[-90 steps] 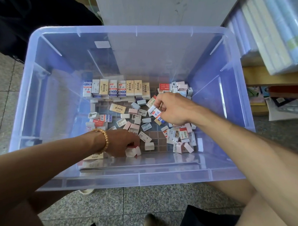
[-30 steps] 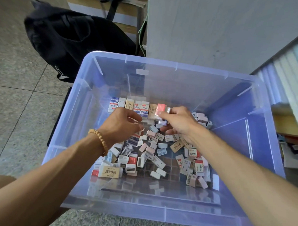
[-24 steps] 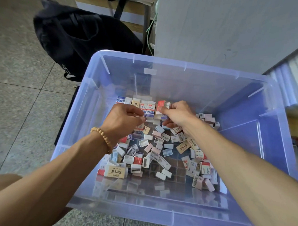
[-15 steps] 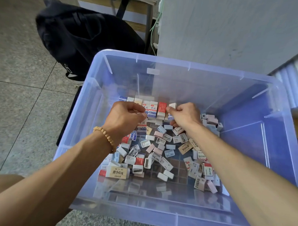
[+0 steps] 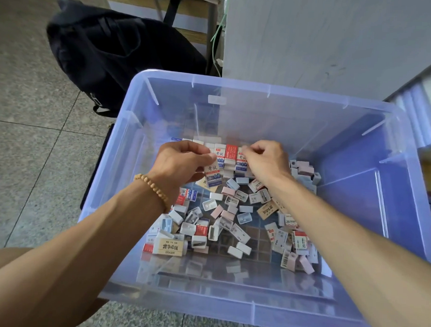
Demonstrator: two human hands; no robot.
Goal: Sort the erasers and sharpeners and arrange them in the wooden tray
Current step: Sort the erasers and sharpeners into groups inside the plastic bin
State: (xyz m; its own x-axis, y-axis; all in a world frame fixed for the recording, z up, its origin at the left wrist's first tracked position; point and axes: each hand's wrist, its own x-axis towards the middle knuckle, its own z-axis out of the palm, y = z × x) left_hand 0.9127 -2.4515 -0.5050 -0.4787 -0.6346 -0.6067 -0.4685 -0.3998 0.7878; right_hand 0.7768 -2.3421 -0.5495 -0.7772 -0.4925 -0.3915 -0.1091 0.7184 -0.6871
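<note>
Leftmost, on the tiled floor (image 5: 26, 156) behind the left hand, a black backpack (image 5: 111, 52) leans beside the clear blue plastic bin (image 5: 229, 308). Inside the bin, the left hand (image 5: 182, 164), with a bead bracelet (image 5: 152, 188) at its wrist, has its fingers (image 5: 197, 150) curled and clamped with the thumb on a white eraser (image 5: 212, 175) marked 2B, which hangs tilted just below the fingertips. Just beyond those fingers, a row of erasers (image 5: 224, 156) stands upright along the far side of the bin floor. Right of it, the right hand (image 5: 266, 160) has its fingers (image 5: 250, 148) bent and pinched together on the top edge of the row's rightmost eraser (image 5: 241, 159). Below both hands, toward the wrists, loose erasers and sharpeners (image 5: 222, 222) lie scattered, a large beige eraser (image 5: 168, 247) printed ERASER nearest the left forearm. Under the right forearm lies another heap of erasers (image 5: 292, 242), and past the right hand's knuckles a small cluster of pink and white pieces (image 5: 304, 171) sits against the bin's right side.
</note>
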